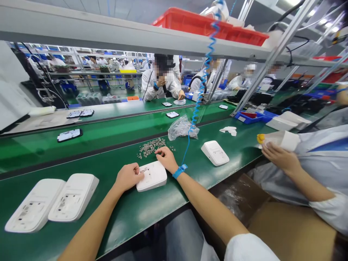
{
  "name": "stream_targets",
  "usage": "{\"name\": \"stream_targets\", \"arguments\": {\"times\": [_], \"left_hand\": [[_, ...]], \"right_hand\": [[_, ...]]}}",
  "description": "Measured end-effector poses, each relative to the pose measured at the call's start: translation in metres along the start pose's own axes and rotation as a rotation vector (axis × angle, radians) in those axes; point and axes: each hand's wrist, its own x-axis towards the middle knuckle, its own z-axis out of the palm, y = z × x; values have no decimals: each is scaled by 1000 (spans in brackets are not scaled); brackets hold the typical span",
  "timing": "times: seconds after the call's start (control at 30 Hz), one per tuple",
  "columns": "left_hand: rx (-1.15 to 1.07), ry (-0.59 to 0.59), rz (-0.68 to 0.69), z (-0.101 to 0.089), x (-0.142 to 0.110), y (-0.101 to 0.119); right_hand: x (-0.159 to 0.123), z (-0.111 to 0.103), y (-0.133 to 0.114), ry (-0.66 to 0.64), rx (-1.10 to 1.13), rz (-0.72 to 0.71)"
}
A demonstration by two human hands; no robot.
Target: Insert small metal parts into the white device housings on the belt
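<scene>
A white plastic housing (154, 174) lies on the green bench in front of me, with small slots and dark openings in its face. My left hand (128, 178) is closed at its left side, fingertips pressed onto the face near the openings; whatever they pinch is hidden. Just beyond the housing, my right hand (167, 159) reaches over its far edge with thumb and finger drawn together, beside a loose pile of small metal parts (152, 146). Anything between those fingers is too small to make out. A blue wrist strap (179, 171) with a coiled cord circles my right wrist.
Two similar housings (73, 197) lie at left and another (215, 153) at right. Behind the pile sits a clear plastic bag (182, 128). Dark-edged panels (69, 135) rest on the green belt. A co-worker's hand (281, 156) holds a white piece at right. A shelf (108, 29) crosses overhead.
</scene>
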Motion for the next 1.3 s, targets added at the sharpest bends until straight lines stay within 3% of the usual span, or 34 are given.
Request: {"name": "stream_targets", "arguments": {"times": [0.3,0.9,1.3], "left_hand": [[14,-5,-18,-2,-1,3],[-13,-50,0,-5,3,2],[-14,48,-27,2,-6,12]], "right_hand": [[-1,1,-4,-77,8,64],[-2,2,-9,-14,-87,103],[-3,-4,-2,-14,-89,86]]}}
